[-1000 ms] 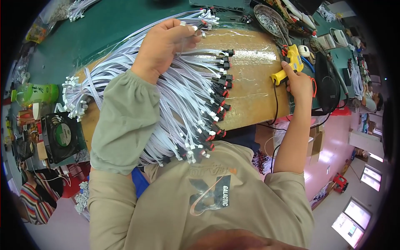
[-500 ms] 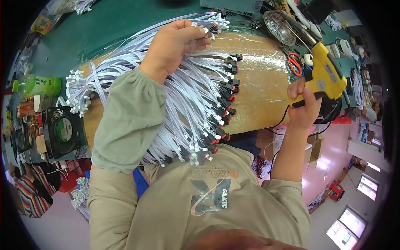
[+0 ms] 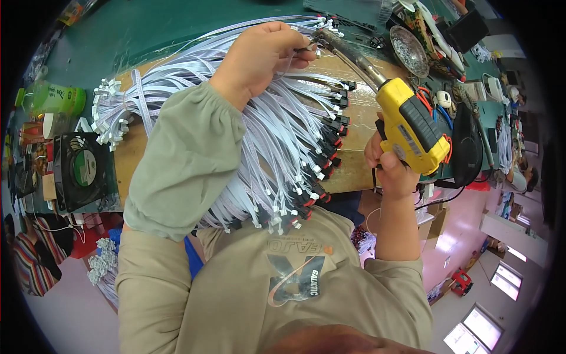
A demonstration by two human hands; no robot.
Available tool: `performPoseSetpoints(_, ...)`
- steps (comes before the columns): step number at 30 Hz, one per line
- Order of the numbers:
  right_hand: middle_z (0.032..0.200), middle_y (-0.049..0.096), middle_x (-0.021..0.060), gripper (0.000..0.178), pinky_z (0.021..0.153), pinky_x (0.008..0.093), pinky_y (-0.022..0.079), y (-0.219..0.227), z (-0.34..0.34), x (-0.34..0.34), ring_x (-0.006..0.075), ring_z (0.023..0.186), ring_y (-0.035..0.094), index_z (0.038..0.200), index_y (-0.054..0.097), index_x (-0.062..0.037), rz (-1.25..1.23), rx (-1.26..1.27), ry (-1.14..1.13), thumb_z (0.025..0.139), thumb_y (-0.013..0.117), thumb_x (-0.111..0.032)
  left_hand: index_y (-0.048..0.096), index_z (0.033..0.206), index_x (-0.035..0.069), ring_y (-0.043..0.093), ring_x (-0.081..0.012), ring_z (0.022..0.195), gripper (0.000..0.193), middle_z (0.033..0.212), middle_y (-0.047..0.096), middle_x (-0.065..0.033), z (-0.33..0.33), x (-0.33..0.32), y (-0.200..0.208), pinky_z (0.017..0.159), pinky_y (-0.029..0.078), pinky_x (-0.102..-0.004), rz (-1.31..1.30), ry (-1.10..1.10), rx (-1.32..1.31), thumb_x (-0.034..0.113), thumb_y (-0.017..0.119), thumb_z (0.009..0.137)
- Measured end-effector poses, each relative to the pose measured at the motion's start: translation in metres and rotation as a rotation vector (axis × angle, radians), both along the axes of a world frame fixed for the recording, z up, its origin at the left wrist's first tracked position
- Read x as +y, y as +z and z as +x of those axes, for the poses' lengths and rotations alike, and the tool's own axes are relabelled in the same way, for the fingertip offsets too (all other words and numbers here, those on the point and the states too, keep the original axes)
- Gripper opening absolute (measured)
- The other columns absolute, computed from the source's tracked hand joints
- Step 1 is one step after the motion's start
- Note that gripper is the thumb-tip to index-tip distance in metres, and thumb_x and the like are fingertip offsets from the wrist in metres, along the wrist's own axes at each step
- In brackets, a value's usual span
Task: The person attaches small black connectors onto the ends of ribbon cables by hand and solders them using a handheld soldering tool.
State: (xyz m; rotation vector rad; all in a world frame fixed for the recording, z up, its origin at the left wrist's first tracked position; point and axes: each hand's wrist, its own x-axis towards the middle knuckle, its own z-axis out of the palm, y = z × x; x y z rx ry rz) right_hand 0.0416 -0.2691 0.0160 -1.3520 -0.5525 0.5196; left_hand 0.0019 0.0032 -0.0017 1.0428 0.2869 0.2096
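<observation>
My left hand is closed in a pinch on the end of a white ribbon cable, over the far edge of the cable pile. The small connector between the fingertips is partly hidden. My right hand grips a yellow and black soldering gun, whose long metal barrel points up and left. Its tip meets or nearly meets the pinched connector; contact cannot be made out. Beneath my left arm lies a large pile of white cables, with white plugs at the left and black-and-red connectors at the right.
The cables rest on a brown board on a green table. A round metal dish and red-handled scissors lie at the right. A black fan and green bottle stand left. The gun's cord hangs near the right forearm.
My right hand has brought the soldering gun left, swinging its barrel tip to the connector in my left hand. My left hand keeps its pinch; the whole view has shifted slightly.
</observation>
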Motion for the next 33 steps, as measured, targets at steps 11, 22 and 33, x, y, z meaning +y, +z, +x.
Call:
performPoseSetpoints(11,0.070,0.049,0.0058,0.070,0.049,0.0245,0.037,-0.0042,0.0058,-0.0010,0.0139,0.057,0.046,0.123,0.045,0.0069,-0.048,0.028,0.021,0.073,0.079,-0.028,0.059,0.084,0.002,0.066,-0.0192,0.084,0.009,0.082,0.063,-0.0066,0.0005,-0.0006,-0.0009,0.075,0.054,-0.0289,-0.029,0.015,-0.014,0.010,0.064,0.084)
performPoseSetpoints(22,0.071,0.049,0.0053,0.062,0.051,0.0248,0.038,-0.0075,0.0035,0.0008,0.0138,0.058,0.046,0.119,0.047,0.0035,-0.093,0.028,0.024,0.074,0.077,-0.027,0.059,0.082,0.003,0.066,-0.0185,0.084,0.009,0.081,0.062,-0.0060,-0.0008,-0.0015,-0.0001,0.075,0.053,-0.0288,-0.021,0.024,-0.016,0.010,0.064,0.083)
performPoseSetpoints(33,0.071,0.048,0.0045,0.076,0.051,0.0242,0.035,-0.0088,0.0071,-0.0063,0.0132,0.059,0.045,0.126,0.046,0.0052,-0.028,0.020,0.045,0.070,0.080,-0.033,0.061,0.087,0.000,0.065,-0.0174,0.081,0.011,0.086,0.065,-0.0099,0.0001,0.0011,-0.0023,0.075,0.054,-0.0282,-0.020,0.024,-0.032,0.011,0.063,0.084)
